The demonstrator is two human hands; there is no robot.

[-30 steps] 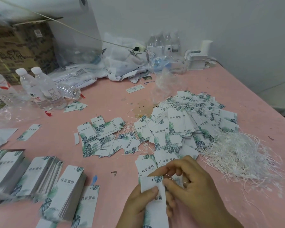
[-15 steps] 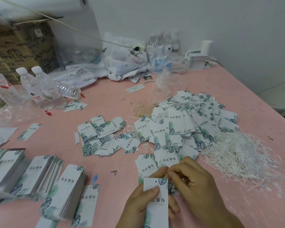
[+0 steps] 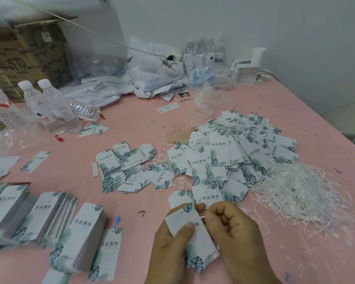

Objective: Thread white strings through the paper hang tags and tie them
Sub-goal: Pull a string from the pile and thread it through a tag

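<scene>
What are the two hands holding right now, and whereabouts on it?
The left hand grips a hang tag by its middle, thumb on its face. The right hand pinches a white string at the tag's top edge.

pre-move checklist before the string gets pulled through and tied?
1. Left hand grips tag: ok.
2. Right hand pinches string at the tag's top edge: ok.
3. String through the hole: cannot tell, fingers cover it.
4. Loose strings lie to the right: ok.
5. Unthreaded stacks lie to the left: ok.
</scene>
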